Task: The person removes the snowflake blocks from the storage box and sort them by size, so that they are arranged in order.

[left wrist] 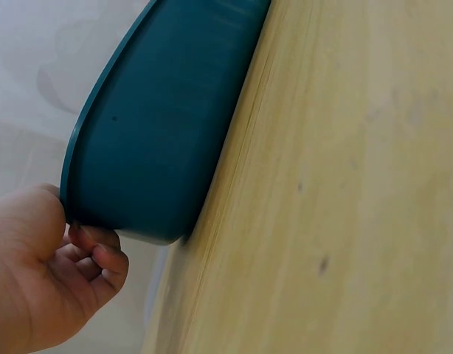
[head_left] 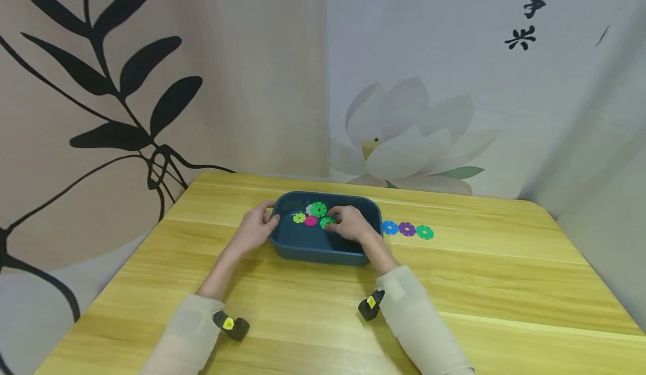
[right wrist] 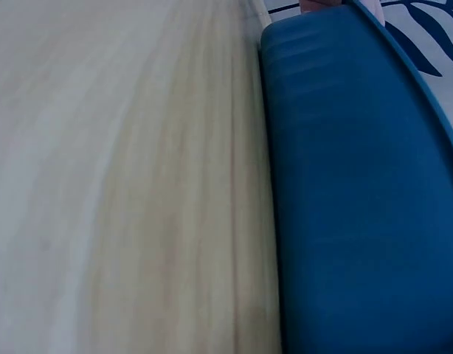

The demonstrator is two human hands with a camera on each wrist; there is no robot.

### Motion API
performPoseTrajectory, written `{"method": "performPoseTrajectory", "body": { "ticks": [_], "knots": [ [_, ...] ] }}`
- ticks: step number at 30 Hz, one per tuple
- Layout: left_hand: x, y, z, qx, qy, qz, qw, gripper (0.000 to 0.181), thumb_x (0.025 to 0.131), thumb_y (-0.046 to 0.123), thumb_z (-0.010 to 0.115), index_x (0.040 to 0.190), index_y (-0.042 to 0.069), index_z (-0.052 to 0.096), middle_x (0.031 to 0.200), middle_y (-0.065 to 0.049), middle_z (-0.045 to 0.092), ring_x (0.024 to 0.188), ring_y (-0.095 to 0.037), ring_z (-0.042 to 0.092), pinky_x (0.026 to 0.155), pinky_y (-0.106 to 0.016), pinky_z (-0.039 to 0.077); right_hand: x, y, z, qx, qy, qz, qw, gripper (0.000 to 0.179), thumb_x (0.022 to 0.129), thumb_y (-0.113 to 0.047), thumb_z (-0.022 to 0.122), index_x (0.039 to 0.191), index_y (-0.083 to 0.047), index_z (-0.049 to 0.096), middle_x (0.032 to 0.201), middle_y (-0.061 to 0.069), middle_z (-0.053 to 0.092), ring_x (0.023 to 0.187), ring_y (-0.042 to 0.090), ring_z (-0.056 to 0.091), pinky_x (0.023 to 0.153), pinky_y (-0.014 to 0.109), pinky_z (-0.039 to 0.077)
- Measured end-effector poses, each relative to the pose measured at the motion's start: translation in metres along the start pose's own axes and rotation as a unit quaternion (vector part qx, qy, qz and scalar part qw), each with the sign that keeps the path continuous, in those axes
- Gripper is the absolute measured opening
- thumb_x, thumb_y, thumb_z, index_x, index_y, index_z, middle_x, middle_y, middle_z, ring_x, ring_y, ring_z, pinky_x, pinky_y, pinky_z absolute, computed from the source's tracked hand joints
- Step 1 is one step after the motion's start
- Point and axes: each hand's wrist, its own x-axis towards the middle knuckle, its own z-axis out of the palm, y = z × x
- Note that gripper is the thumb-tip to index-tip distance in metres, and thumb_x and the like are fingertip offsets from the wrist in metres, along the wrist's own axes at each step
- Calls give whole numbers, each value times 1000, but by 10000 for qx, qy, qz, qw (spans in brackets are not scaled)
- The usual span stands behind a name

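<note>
A dark blue plastic tub [head_left: 318, 254] sits on the wooden table. My left hand [head_left: 254, 228] grips its left end, with the thumb over the rim; in the left wrist view the left hand's fingers [left wrist: 101, 262] curl against the outer wall. Reaching over the near right side, my right hand [head_left: 350, 223] is inside the tub and pinches a green notched plastic disc [head_left: 325, 223]. Beside that lie a larger green disc [head_left: 318, 209], a pink disc [head_left: 310, 221], a yellow disc [head_left: 299, 218] and a white disc [head_left: 309, 210]. The right wrist view shows mainly the tub's outer wall [right wrist: 359, 184].
On the table [head_left: 303, 319], just right of the tub, a blue disc [head_left: 390, 227], a purple disc [head_left: 406, 229] and a green disc [head_left: 425, 232] lie in a row. A printed curtain [head_left: 262, 83] hangs behind the table's far edge.
</note>
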Motion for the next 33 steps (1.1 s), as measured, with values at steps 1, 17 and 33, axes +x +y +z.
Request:
{"method": "performPoseTrajectory", "body": {
  "ticks": [1, 17, 33],
  "knots": [
    [0, 0, 0, 9, 8, 2, 10000, 43, 103, 8, 55, 142, -7, 47, 63, 1, 38, 47, -12, 35, 48, -25, 33, 0, 0, 0, -28, -18, -16, 10000, 32, 92, -16, 75, 120, -2, 69, 107, 15, 68, 102, 29, 63, 88, 44, 52],
    [-1, 0, 0, -40, -1, -23, 10000, 43, 103, 8, 55, 142, -8, 47, 64, 1, 37, 49, -13, 35, 49, -26, 33, -1, -1, 1, 556, 32, 61, 9984, 22, 87, -15, 82, 96, -6, 63, 84, 2, 63, 79, 18, 58, 78, 35, 50],
    [-1, 1, 2, -157, -66, -65, 9998, 43, 103, 9, 55, 142, -7, 47, 65, 1, 38, 47, -13, 36, 46, -25, 32, -18, -4, -9, 1409, 722, -547, 9859, 14, 95, -15, 72, 101, -3, 69, 81, 5, 70, 68, 21, 69, 66, 32, 58]
  ]
}}
